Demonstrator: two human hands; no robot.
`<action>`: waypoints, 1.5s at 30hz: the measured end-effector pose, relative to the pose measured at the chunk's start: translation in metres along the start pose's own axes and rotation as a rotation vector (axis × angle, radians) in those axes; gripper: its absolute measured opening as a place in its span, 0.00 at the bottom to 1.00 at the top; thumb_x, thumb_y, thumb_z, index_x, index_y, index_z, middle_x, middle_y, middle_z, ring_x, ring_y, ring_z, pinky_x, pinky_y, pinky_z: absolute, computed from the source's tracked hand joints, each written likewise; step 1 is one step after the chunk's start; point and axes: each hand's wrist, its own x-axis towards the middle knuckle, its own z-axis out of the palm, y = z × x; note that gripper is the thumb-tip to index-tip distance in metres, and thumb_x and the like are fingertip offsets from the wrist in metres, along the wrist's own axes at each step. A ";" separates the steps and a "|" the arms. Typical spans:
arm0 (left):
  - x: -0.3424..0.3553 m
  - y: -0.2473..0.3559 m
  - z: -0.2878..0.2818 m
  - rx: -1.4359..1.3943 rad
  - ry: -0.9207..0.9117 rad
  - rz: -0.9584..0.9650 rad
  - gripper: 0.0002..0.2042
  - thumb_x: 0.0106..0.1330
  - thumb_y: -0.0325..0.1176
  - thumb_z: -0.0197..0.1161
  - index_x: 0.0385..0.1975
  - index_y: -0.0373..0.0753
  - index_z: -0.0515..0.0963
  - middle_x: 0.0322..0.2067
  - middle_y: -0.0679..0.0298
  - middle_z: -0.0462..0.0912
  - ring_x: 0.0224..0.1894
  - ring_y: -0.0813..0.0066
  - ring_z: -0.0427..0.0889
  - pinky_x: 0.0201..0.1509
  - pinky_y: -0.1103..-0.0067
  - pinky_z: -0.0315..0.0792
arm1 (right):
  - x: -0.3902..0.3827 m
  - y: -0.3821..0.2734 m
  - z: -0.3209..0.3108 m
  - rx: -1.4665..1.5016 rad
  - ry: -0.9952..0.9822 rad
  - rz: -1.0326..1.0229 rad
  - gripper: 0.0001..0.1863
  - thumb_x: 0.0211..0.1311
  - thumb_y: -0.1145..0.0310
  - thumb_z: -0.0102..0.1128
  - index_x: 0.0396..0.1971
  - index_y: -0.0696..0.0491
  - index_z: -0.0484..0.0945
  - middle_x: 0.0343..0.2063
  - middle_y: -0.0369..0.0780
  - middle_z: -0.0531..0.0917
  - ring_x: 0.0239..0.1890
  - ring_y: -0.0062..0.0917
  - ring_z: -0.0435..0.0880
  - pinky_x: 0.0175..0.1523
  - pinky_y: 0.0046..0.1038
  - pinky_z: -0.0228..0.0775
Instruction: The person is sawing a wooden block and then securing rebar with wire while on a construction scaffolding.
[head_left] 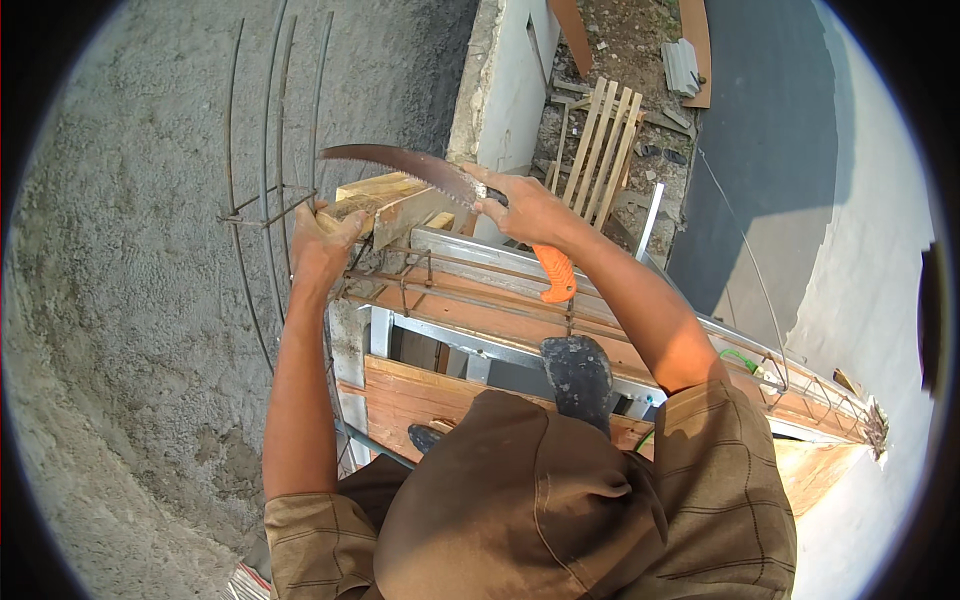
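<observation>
My right hand (530,208) is wrapped round the front of the handle of a curved hand saw (405,162). The saw's orange grip sticks out below my palm, and its toothed brown blade points left. My left hand (322,242) is closed on the near left end of a short wooden block (368,204), thumb on top. The blade passes above the right part of the wood; whether its teeth touch it I cannot tell. A flat board piece (408,216) stands tilted just right of the block.
Upright steel rods (267,150) rise by the rough grey wall (150,260) at left. Below my hands runs a plywood-and-metal beam form (480,312) with a rebar cage. A dark shoe (578,380) rests across it. Wooden slats (600,150) lie far below, beyond the white wall (515,85).
</observation>
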 end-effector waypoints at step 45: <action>0.006 -0.002 0.002 0.116 -0.013 0.039 0.36 0.55 0.40 0.83 0.56 0.25 0.69 0.47 0.44 0.85 0.49 0.60 0.87 0.56 0.71 0.79 | 0.039 -0.036 0.005 -0.067 -0.214 -0.009 0.31 0.74 0.59 0.59 0.75 0.37 0.67 0.58 0.54 0.83 0.61 0.50 0.82 0.68 0.44 0.73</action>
